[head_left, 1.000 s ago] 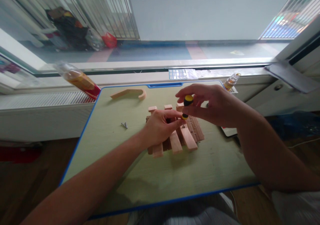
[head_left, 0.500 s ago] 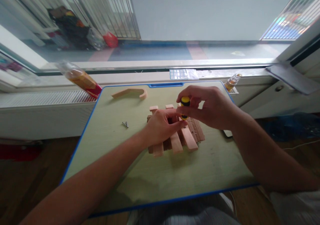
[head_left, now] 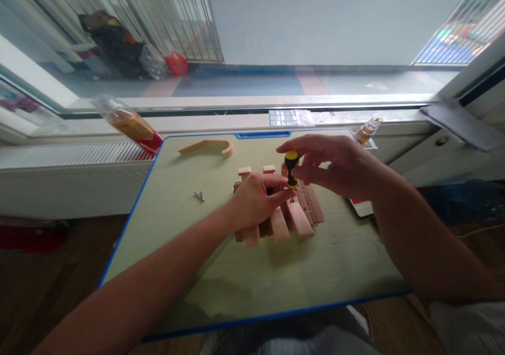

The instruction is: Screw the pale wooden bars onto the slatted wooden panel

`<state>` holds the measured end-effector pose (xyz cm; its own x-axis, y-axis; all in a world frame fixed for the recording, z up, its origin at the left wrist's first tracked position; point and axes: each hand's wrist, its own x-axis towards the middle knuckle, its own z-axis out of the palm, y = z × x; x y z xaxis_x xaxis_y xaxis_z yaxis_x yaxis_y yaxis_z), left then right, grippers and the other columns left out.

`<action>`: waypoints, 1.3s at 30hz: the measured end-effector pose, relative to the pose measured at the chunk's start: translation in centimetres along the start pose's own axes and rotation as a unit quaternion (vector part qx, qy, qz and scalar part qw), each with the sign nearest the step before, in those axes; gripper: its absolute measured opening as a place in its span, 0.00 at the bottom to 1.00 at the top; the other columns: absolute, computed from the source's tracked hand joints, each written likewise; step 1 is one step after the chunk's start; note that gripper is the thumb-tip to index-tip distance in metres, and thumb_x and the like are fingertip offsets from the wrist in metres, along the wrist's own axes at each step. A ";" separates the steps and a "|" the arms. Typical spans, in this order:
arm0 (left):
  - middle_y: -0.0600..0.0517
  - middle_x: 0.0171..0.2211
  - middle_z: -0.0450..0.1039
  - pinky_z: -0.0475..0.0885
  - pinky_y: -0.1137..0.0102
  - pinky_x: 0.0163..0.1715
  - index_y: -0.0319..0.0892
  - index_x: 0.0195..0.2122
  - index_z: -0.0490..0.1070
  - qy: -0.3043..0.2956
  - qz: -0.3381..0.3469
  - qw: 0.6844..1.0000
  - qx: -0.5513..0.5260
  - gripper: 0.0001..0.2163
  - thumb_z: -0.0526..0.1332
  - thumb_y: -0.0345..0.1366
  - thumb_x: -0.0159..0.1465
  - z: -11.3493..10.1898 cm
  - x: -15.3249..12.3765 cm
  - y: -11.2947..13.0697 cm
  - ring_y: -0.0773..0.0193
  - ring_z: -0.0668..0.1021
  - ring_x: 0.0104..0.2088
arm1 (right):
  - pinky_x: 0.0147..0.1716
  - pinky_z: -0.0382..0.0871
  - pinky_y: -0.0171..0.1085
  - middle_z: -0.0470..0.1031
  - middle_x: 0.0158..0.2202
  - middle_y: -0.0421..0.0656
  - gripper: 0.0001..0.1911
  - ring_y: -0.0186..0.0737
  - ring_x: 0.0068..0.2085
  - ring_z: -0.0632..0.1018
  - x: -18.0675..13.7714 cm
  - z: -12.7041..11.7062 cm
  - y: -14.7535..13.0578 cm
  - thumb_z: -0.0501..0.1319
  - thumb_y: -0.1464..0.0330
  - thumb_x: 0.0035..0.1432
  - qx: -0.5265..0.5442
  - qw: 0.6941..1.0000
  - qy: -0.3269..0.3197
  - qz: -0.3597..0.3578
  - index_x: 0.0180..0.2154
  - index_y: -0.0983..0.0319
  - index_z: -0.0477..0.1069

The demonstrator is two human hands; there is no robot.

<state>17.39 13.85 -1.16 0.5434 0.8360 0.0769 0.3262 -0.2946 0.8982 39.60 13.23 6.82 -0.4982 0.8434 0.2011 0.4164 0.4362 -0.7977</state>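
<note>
A short black-and-yellow screwdriver stands upright over the rightmost pale wooden slat. My right hand is loosely round its handle, thumb against the side and forefinger stretched past the yellow cap. Below it, my left hand rests across the slats, its thumb and forefinger pinching at the screwdriver's lower end. The tip is hidden by those fingers. A screw head shows in the slat just under them. The pale slats lie across darker grooved wooden boards, partly covered by my left hand.
Loose screws lie left on the blue-edged table. A curved wooden piece is at the back. A phone-like object sits under my right forearm. Bottles stand beyond the left and right back corners, by the window sill.
My right hand has loosened and shifted slightly right, showing more of the screwdriver handle. My left hand keeps its place on the slats.
</note>
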 end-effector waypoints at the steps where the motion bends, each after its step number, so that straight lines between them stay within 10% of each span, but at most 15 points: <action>1: 0.51 0.32 0.82 0.67 0.72 0.31 0.42 0.39 0.86 -0.003 0.000 1.000 0.003 0.11 0.68 0.43 0.69 -0.1 0.0 0.1 0.66 0.76 0.31 | 0.35 0.74 0.38 0.84 0.42 0.44 0.21 0.34 0.33 0.80 -0.1 -0.2 0.0 0.68 0.65 0.67 0.002 1.000 -0.003 -0.005 0.59 0.63 0.79; 14: 0.53 0.28 0.76 0.66 0.73 0.28 0.40 0.43 0.86 0.017 -0.013 0.999 -0.026 0.14 0.72 0.46 0.65 0.1 0.0 -0.4 0.68 0.71 0.28 | 0.29 0.70 0.35 0.79 0.36 0.41 0.14 0.34 0.33 0.77 0.1 0.4 -0.2 0.73 0.62 0.62 -0.063 0.996 0.042 -0.037 0.42 0.61 0.74; 22: 0.50 0.33 0.83 0.70 0.72 0.32 0.41 0.41 0.88 0.009 0.000 1.000 -0.025 0.10 0.70 0.42 0.67 -0.1 0.0 -0.1 0.65 0.77 0.32 | 0.35 0.77 0.38 0.84 0.51 0.48 0.20 0.35 0.36 0.82 -0.4 -0.6 0.0 0.70 0.61 0.67 0.001 1.000 0.013 -0.027 0.57 0.62 0.80; 39: 0.52 0.29 0.79 0.65 0.73 0.27 0.39 0.43 0.87 0.020 -0.004 0.999 -0.035 0.13 0.74 0.44 0.64 0.1 0.0 -0.4 0.69 0.71 0.27 | 0.25 0.70 0.35 0.81 0.33 0.41 0.15 0.36 0.32 0.80 -0.2 0.1 -0.5 0.77 0.60 0.58 -0.064 0.995 0.071 -0.028 0.37 0.61 0.76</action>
<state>17.30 13.90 -1.53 0.5092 0.8563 0.0860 0.2737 -0.2559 0.9272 39.44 12.80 7.14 -0.4144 0.8483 0.3296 0.4890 0.5130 -0.7055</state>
